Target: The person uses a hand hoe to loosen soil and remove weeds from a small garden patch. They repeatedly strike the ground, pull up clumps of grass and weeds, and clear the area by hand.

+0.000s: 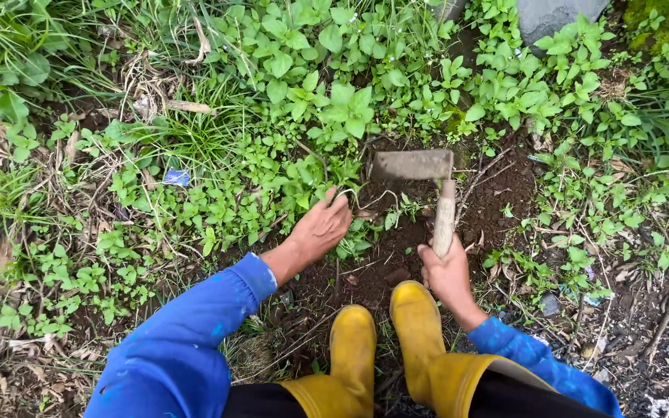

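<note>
1. Head view, hands: the left hand [320, 227] reaches forward into a clump of low green weeds [303, 174]. Its fingers are curled together around thin stems at the edge of the bare soil, and the fingertips are partly buried in leaves, so I cannot tell how many stems they pinch.
2. The right hand [447, 272] is wrapped tight around the pale wooden handle of a short hand hoe [420, 174], fingers pressed together in a fist.
3. The hoe stands just right of the left hand. Its flat, rectangular metal blade is crusted with earth and sits crosswise at the top of the handle, against the weed line at the far edge of the dug patch.
4. Dark bare soil [396, 255] spreads between and below the two hands, strewn with thin roots and twigs.
5. Both arms wear blue sleeves [195, 333]. Two yellow rubber boots [385, 340] stand side by side at the near edge of the soil, toes pointing at the hoe.
6. A small blue scrap of litter [176, 177] lies among the weeds, well left of the left hand. Grey stone [555, 14] shows at the upper right.
</note>
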